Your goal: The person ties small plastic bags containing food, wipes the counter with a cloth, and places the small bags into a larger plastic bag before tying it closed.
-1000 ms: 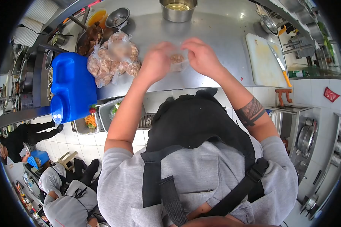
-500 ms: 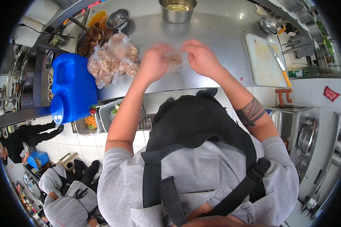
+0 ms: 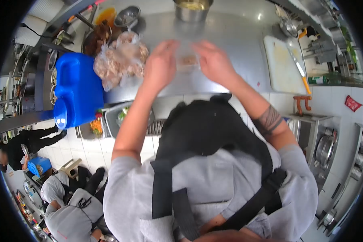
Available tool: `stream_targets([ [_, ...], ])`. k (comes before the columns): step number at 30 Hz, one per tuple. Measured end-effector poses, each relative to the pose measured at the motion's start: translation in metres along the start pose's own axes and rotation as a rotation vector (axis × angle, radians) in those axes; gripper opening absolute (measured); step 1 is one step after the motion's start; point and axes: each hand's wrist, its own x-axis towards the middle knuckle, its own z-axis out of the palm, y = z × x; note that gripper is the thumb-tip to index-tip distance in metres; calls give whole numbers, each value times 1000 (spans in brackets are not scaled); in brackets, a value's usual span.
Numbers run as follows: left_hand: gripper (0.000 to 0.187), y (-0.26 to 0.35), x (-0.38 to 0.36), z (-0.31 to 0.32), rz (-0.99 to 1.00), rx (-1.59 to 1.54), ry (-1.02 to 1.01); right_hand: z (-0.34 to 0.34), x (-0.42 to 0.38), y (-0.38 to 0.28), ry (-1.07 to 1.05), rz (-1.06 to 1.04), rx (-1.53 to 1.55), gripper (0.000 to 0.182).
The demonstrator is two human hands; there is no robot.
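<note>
A small clear plastic bag (image 3: 188, 61) with pale brown food in its lower part is between my hands, over the steel table. Motion blurs the bag and my fingertips. My left hand (image 3: 162, 60) is closed, its fingertips at the bag's upper left side. Opposite it, my right hand (image 3: 213, 60) is closed at the upper right side. A hazy strip of plastic film shows between the fingertips. Left of my left hand lies a pile of filled clear bags (image 3: 121, 58) with similar pale pinkish-brown contents.
A blue plastic jug (image 3: 78, 86) stands at the table's left edge. A steel pot (image 3: 191, 11) is at the far side. On the right, a white cutting board (image 3: 281, 66) carries an orange-handled knife (image 3: 299, 69). Other people (image 3: 74, 205) are at the lower left.
My hands have shifted slightly, the left one a little to the left. The bag between them has changed shape and is more blurred. The view has tilted slightly.
</note>
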Motion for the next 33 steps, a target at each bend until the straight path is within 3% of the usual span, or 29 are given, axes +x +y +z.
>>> stream_targets([
  [10, 45, -2, 4, 7, -50, -58, -50, -7, 4, 3, -52, -1, 45, 50],
  [12, 41, -4, 6, 9, -181, -210, -70, -4, 4, -8, -74, 39, 46, 52],
  [16, 42, -5, 14, 7, -248, -421, -169, 11, 14, 1, -69, 85, 152, 51],
  [18, 50, -30, 8, 13, -517, -773, 22, 7, 29, 5, -109, 155, 198, 36],
  [19, 50, -39, 1, 18, -519, -767, 20, 6, 35, 7, -107, 156, 204, 36],
  [21, 62, -54, -13, 27, -239, -317, -161, 2, 45, 4, 7, -57, 239, 22],
  [25, 80, -47, -17, 58, -330, -406, -222, -16, 66, -13, -32, -140, 255, 18],
  [27, 90, -44, -1, 59, -333, -718, -48, -24, 70, -16, -72, 57, 305, 19],
  [31, 83, -28, -11, 65, -333, -385, -170, -4, 60, 8, -185, 158, 287, 19],
  [33, 67, -31, -13, 78, -314, -332, -164, 5, 55, 8, -208, 122, 242, 19],
])
